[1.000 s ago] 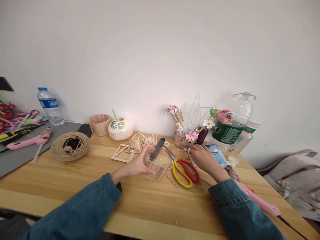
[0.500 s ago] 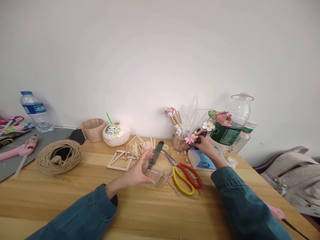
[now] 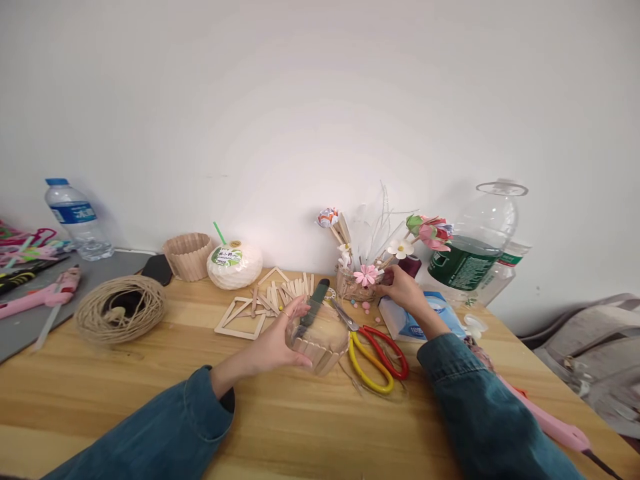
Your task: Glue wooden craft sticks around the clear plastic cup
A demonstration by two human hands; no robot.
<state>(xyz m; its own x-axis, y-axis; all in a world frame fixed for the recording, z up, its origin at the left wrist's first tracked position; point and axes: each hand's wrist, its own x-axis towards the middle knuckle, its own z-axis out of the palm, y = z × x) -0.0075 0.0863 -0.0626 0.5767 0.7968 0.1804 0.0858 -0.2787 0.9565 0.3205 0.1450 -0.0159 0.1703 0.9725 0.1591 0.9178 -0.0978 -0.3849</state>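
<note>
My left hand (image 3: 278, 341) is wrapped round the left side of a clear container (image 3: 325, 337) with wooden sticks along its lower wall. Farther back, my right hand (image 3: 400, 291) has its fingers against the right side of a small flower holder (image 3: 350, 285), which carries a pink flower (image 3: 366, 275), a white flower (image 3: 401, 249) and paper blooms on sticks. A dark green marker-like object (image 3: 315, 303) shows behind the clear container. Scissors with red and yellow handles (image 3: 373, 357) lie to the container's right.
At the left are a twine coil (image 3: 120, 310), a water bottle (image 3: 80, 223) and a stick-walled ring (image 3: 189, 257). A wrapped coconut (image 3: 234, 265) and loose sticks (image 3: 280, 293) lie mid-table. A large bottle (image 3: 470, 257), tissue pack (image 3: 423, 319) and pink glue gun (image 3: 550, 420) are at the right.
My right hand and the flower holder have shifted slightly left, uncovering a dark spool behind the hand. More of the pink glue gun shows. My left hand still holds the clear container.
</note>
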